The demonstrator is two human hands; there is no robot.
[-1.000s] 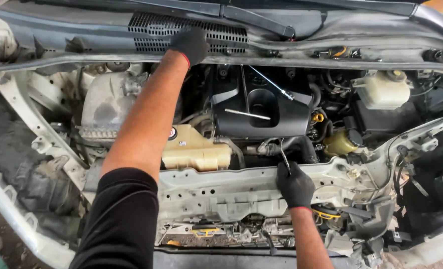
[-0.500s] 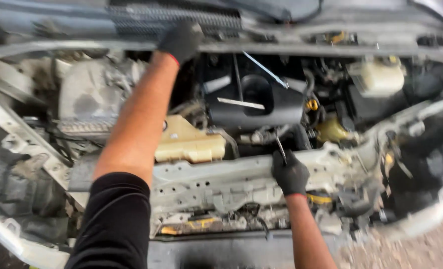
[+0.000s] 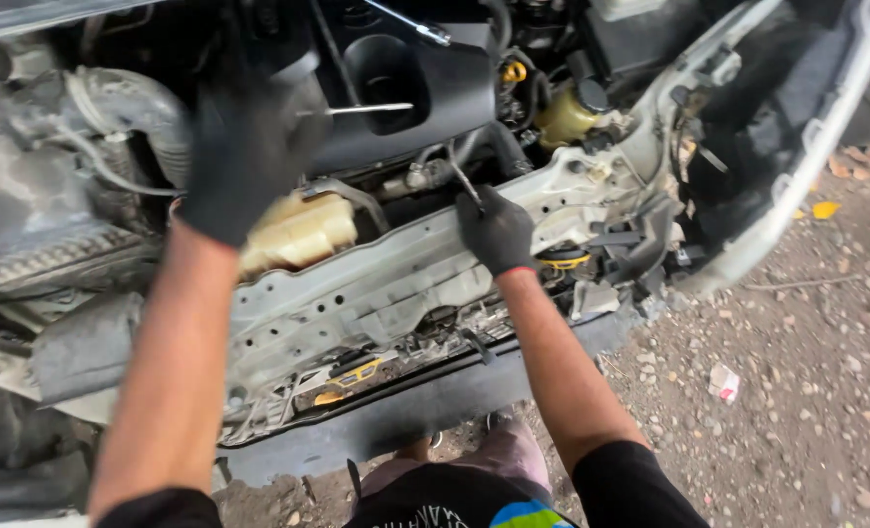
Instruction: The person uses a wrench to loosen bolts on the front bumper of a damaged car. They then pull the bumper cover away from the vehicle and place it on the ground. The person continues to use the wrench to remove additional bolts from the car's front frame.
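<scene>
Right hand (image 3: 498, 233): gloved fingers pinch the thin metal tool (image 3: 464, 183)
Tool axis: runs up and leftward from the fingertips
Left hand (image 3: 247, 147): gloved, fingers spread, farther left

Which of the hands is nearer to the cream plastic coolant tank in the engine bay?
Left. The left hand hovers just above and left of the cream tank, nearly over it. The right hand grips a thin metal tool farther right, clearly apart from it.

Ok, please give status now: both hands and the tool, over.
Left hand, gloved, hovering above the engine bay, grip unclear. Right hand closed on a thin metal tool at the white front crossmember. Yellowish reservoir between the hands.
</scene>
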